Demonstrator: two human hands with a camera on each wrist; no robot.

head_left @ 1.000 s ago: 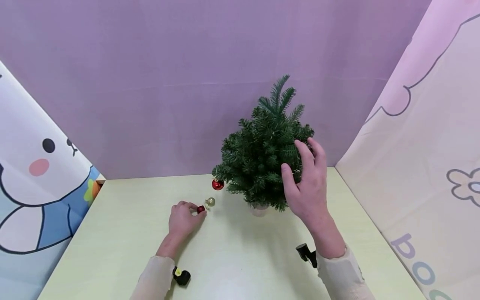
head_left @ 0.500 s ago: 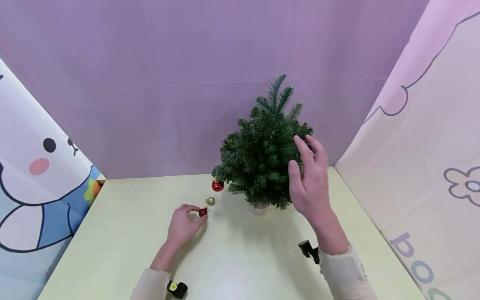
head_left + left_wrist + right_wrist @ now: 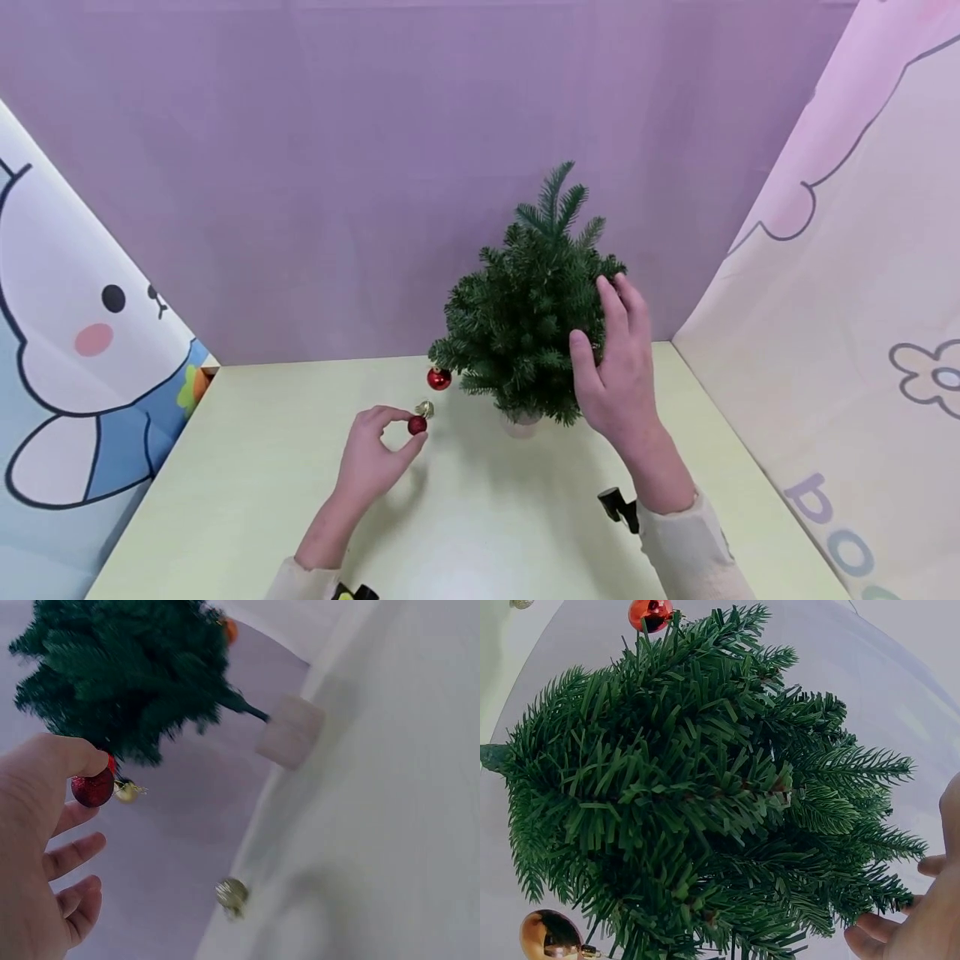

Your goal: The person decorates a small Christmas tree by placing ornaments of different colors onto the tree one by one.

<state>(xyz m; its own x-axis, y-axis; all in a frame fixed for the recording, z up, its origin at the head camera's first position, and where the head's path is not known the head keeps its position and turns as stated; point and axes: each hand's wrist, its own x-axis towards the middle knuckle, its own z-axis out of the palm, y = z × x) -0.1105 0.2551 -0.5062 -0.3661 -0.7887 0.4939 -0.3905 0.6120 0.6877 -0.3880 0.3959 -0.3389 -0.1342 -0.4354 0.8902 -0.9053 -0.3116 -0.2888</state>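
My left hand (image 3: 375,458) pinches a small dark red glittery bauble (image 3: 417,425) between thumb and index finger, raised a little above the table. In the left wrist view this bauble (image 3: 93,787) appears in front of the tree's lower branches. A small green artificial Christmas tree (image 3: 525,325) stands upright in a pale pot (image 3: 292,731). A shiny red bauble (image 3: 438,378) hangs at its left side. On the tree's right side my right hand (image 3: 618,375) is raised, fingers loosely bent; in the right wrist view its fingertips (image 3: 866,937) reach the branch tips.
On the table (image 3: 247,467), just behind the held bauble, lies a gold bauble (image 3: 425,408). A shiny copper-gold bauble (image 3: 551,935) shows beside the branches in the right wrist view. A purple cloth (image 3: 300,183) closes off the back, with printed cloths at both sides.
My left hand has lifted the dark red bauble off the table and carried it slightly right, towards the tree. The right hand has stayed by the branches with small shifts. The head view has tilted slightly.
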